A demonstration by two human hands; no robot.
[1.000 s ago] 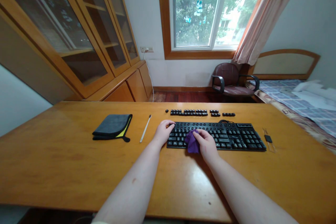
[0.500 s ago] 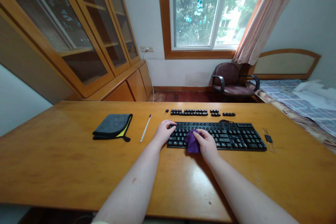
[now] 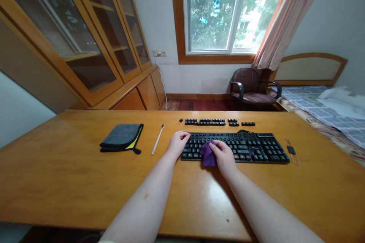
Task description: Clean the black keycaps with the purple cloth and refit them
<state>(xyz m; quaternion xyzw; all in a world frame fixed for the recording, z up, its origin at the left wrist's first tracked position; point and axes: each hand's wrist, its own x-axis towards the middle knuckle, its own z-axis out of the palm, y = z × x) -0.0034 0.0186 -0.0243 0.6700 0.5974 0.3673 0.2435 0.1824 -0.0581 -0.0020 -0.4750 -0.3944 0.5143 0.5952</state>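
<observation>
"On the middle of the desk [image 3: 85,190], what does the head view show?"
"A black keyboard [image 3: 242,147], with loose keycaps [image 3: 218,122] lined up beyond it."
"Anything held?"
"The right hand [image 3: 225,156] pinches a purple cloth [image 3: 209,155] over the keyboard's near edge; the left hand [image 3: 177,144] touches its left end, gripping or not, I cannot tell."
"Farther left?"
"A white brush [image 3: 157,140], then a folded grey towel [image 3: 119,136]."

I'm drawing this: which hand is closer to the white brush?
Left. The left hand is right of the white brush, on the keyboard; the right hand, holding purple cloth, is farther right.
</observation>
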